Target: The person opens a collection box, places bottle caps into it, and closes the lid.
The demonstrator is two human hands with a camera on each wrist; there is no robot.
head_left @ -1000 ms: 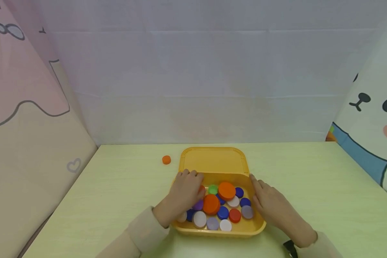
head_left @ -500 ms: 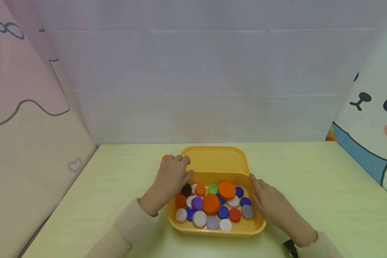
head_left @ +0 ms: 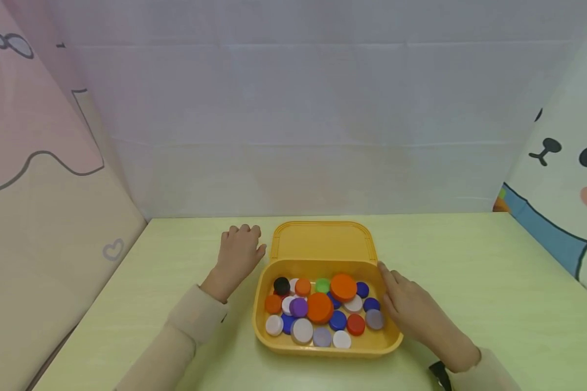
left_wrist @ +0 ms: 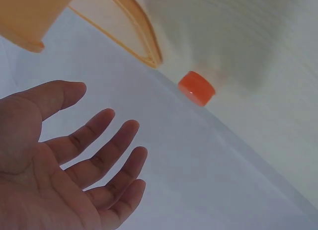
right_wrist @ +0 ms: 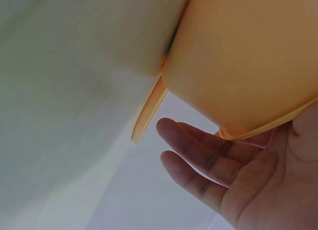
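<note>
My left hand (head_left: 238, 252) hovers over the table left of a yellow plastic box (head_left: 328, 351), holding nothing. In the left wrist view, its fingers are spread and slightly bent, and a loose orange bottle cap (left_wrist: 197, 88) lies on the table beyond the fingertips. From the head view that cap is hidden behind the hand. On the box's right rim rests my right hand (head_left: 416, 307), its fingers loosely extended along the outside wall (right_wrist: 243, 56). Inside the box are several bottle caps, including a large orange cap (head_left: 344, 287), a purple cap (head_left: 299, 307) and a black cap (head_left: 281, 285).
The box's yellow lid (head_left: 325, 241) lies folded back behind it, toward the rear of the pale table (head_left: 469, 282). A plain cloth (head_left: 323, 108) hangs behind the table, with patterned sheets on both sides.
My left hand has left the caps in the box and moved left and back, past the lid's corner, to above the loose orange cap. The right hand has stayed at the box's rim.
</note>
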